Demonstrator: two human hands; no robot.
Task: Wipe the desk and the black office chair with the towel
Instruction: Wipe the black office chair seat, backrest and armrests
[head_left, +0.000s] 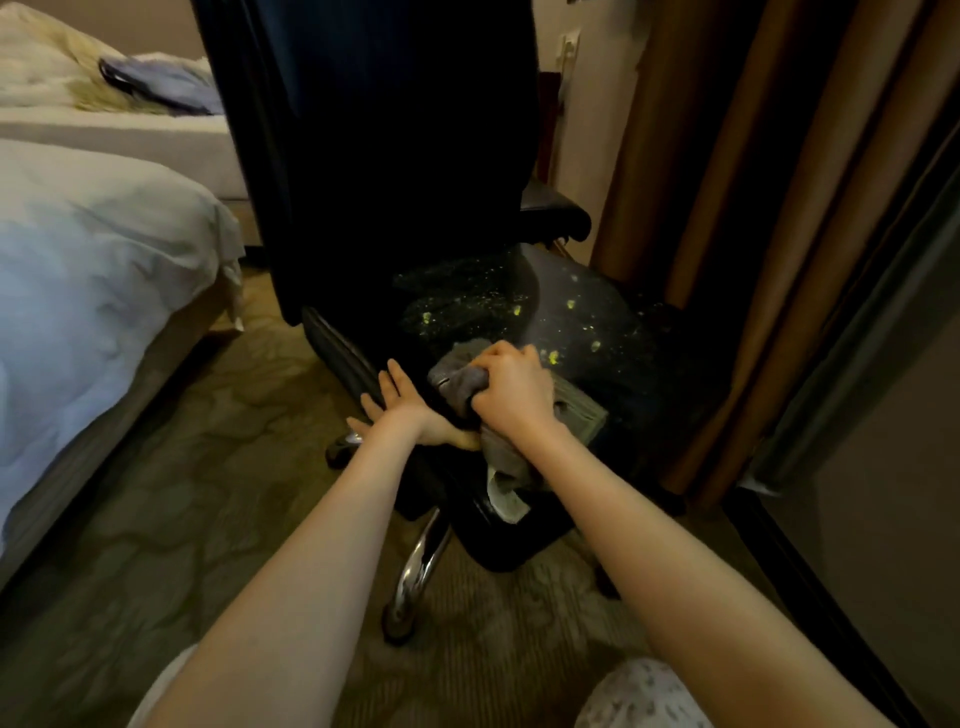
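Observation:
The black office chair (384, 171) stands in front of me with its tall backrest toward the bed. Its seat (519, 306) is sprinkled with yellowish crumbs. My right hand (511, 392) grips a bunched grey towel (457, 382) at the seat's near edge, and the towel's loose end hangs below my wrist. My left hand (402, 410) lies flat with straight fingers against the chair's left side, just beside the towel. The desk is not in view.
A bed with white sheets (88, 291) fills the left. Brown curtains (753, 208) hang at the right, with a dark panel (883, 467) beyond them. The chair's chrome legs (421, 566) with casters spread over the patterned carpet (208, 493).

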